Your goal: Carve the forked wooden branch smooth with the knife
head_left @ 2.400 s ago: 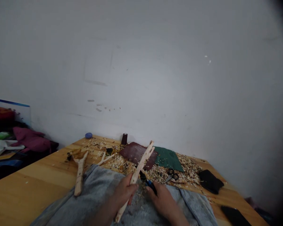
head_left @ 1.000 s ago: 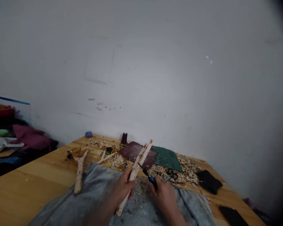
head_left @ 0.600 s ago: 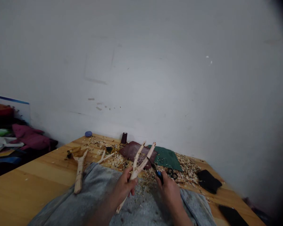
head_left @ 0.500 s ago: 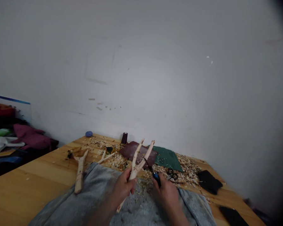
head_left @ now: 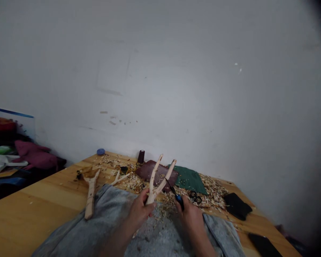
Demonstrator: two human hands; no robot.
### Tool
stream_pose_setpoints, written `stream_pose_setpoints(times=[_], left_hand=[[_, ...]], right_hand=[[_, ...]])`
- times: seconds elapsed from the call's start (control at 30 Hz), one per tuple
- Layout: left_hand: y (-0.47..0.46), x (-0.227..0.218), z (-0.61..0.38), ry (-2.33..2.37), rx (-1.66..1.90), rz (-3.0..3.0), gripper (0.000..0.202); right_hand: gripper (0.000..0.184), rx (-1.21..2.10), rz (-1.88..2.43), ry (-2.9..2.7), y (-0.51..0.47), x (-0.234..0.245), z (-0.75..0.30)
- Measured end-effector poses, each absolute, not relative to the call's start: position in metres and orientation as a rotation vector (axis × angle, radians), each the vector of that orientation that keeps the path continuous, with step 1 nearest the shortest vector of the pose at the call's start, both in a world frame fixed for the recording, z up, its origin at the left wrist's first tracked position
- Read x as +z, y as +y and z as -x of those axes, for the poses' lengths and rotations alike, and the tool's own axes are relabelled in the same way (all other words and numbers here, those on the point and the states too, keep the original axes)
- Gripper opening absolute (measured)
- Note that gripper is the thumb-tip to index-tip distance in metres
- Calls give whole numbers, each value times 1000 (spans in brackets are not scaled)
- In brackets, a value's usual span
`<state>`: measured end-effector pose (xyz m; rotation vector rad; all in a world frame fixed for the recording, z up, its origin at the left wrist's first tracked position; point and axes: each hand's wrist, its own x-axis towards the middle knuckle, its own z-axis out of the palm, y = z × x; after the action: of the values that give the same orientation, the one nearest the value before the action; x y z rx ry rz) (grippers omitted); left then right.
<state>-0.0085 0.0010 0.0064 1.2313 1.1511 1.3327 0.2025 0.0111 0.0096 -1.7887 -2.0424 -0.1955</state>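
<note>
My left hand (head_left: 139,214) is closed around the stem of a pale forked stick (head_left: 156,180), whose two prongs point up and away over the table. My right hand (head_left: 192,218) grips a knife with a blue handle (head_left: 179,200); its thin dark blade rests against the right prong of the fork. Both hands hover over a grey cloth (head_left: 101,228) speckled with wood shavings.
A wooden table (head_left: 29,217) carries a second forked stick (head_left: 90,194), a smaller fork (head_left: 119,179), shavings (head_left: 214,194), brown sheet (head_left: 149,170), green sheet (head_left: 189,180), scissors (head_left: 194,196), dark spool (head_left: 141,156), blue cap (head_left: 101,151), black pouch (head_left: 237,205) and a phone (head_left: 264,245). Clutter lies at the left.
The stick has turned in my left hand so its two prongs show apart. My right hand has pushed the knife forward along the right prong.
</note>
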Motion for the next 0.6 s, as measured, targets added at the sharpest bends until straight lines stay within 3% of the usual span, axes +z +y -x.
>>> stream_pose_setpoints(times=[0.3, 0.6], left_hand=[[10, -2, 13, 1173, 1395, -1226, 59], [5, 1, 12, 1144, 1384, -1297, 59]], right_hand=[[16, -138, 1535, -2252, -1, 2, -181], [24, -228, 1692, -2112, 11, 7, -201]])
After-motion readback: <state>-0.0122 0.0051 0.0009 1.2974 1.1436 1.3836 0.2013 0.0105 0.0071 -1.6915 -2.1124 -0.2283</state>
